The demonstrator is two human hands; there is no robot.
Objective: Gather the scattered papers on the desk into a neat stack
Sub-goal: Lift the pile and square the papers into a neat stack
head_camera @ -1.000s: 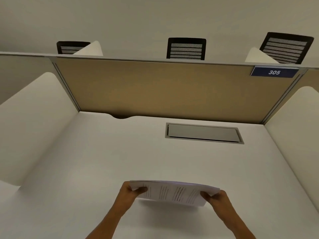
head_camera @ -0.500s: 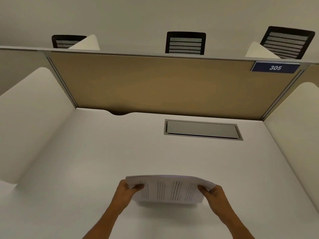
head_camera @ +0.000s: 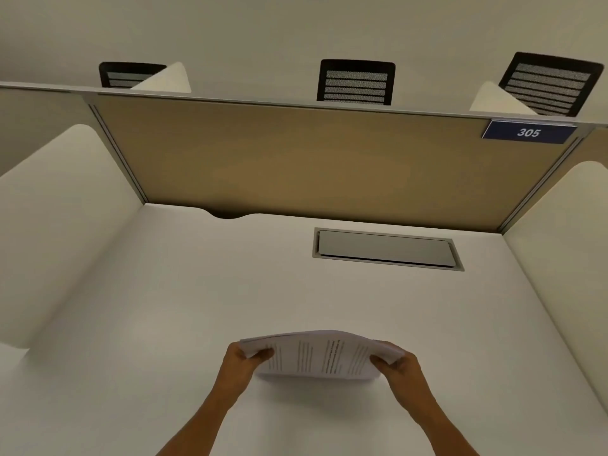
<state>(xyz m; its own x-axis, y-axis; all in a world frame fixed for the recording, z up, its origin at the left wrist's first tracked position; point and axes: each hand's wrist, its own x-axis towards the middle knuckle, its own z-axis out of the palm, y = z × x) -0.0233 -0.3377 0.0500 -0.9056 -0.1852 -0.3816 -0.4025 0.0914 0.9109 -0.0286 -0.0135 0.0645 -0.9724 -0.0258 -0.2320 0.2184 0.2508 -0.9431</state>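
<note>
The papers are white with dark printed lines. The desk is white, the back panel tan, the sign dark blue with white "305".

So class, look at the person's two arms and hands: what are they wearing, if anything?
Nothing shows on them. The left hand and right hand are bare, with no gloves, rings or watch in view. Both forearms are bare too, with no sleeve down to the bottom edge of the picture.
</note>
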